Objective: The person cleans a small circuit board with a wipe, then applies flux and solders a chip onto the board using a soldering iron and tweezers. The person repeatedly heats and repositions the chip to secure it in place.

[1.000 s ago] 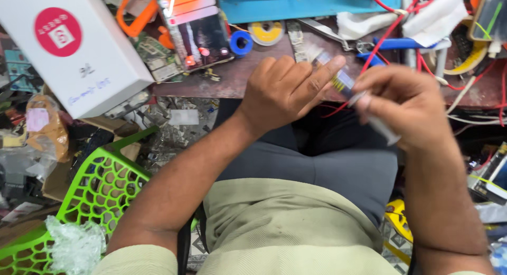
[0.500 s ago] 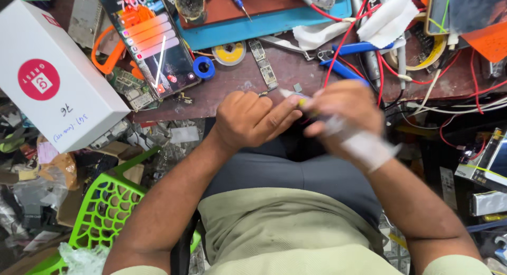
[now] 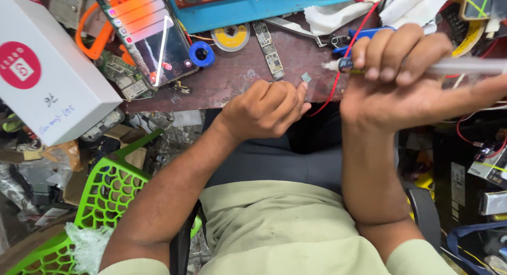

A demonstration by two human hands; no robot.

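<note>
Right hand (image 3: 406, 90) raised, palm toward the camera, fingers (image 3: 393, 56) curled around a clear syringe (image 3: 422, 68) lying horizontally. Left hand (image 3: 264, 110) loosely fisted at the table's (image 3: 237, 74) near edge, thumb just below a small grey chip (image 3: 306, 77).

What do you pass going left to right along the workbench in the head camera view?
White box → smartphone with lit screen → blue tape roll → yellow solder-wick spool → narrow circuit board strip → small grey chip → right hand gripping a syringe.
</note>
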